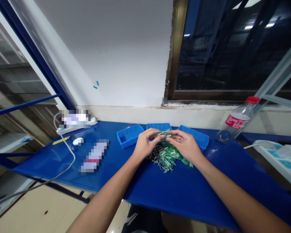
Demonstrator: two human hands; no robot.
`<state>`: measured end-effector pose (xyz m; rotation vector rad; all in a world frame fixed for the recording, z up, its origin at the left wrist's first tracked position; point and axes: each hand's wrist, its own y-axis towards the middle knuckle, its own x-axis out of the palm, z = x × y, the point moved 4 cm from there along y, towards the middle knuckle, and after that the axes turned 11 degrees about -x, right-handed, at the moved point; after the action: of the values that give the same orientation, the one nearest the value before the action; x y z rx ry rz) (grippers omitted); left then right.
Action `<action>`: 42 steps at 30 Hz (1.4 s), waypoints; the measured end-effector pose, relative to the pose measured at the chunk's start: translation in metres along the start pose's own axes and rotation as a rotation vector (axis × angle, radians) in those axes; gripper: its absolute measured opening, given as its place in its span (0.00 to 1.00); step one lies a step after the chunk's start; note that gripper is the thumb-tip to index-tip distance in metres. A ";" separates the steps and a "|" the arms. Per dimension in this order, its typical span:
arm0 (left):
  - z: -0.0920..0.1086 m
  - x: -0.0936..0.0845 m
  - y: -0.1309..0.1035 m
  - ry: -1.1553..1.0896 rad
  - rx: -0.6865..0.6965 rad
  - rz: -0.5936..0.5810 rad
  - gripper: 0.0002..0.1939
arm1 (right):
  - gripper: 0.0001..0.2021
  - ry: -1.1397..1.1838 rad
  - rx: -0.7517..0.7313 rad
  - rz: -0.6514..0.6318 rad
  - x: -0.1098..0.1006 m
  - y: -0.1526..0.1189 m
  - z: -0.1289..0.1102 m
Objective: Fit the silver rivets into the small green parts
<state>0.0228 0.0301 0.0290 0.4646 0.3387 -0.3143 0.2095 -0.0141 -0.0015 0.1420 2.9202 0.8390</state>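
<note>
Both hands meet over the middle of the blue table, closed on a small clear plastic bag with light pieces in it. My left hand pinches its left side, and my right hand holds the right side. Just below them lies a pile of green plastic pieces or bags, silvery metal pins and small black parts. Behind the pile stand three blue bins: left, middle and right, the last two partly hidden by my hands.
A clear bottle with a red cap stands at the back right. To the left are a power strip, a yellow cutter, a white oval object and a blurred flat object. A cable crosses the table's left side.
</note>
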 end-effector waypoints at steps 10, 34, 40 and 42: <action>-0.011 0.004 0.002 -0.175 -0.142 -0.064 0.19 | 0.17 0.070 0.039 -0.018 0.001 0.001 -0.005; 0.009 0.005 -0.004 0.276 0.387 -0.039 0.13 | 0.19 0.062 0.121 0.083 -0.008 0.003 -0.009; 0.009 -0.004 -0.003 0.205 0.250 0.061 0.10 | 0.22 0.025 0.105 -0.024 -0.006 0.004 -0.011; 0.009 -0.003 -0.003 0.164 0.210 0.050 0.10 | 0.19 -0.030 0.100 -0.034 -0.007 0.003 -0.008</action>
<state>0.0213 0.0237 0.0364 0.7071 0.4550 -0.2644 0.2161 -0.0166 0.0075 0.1118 2.9288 0.6797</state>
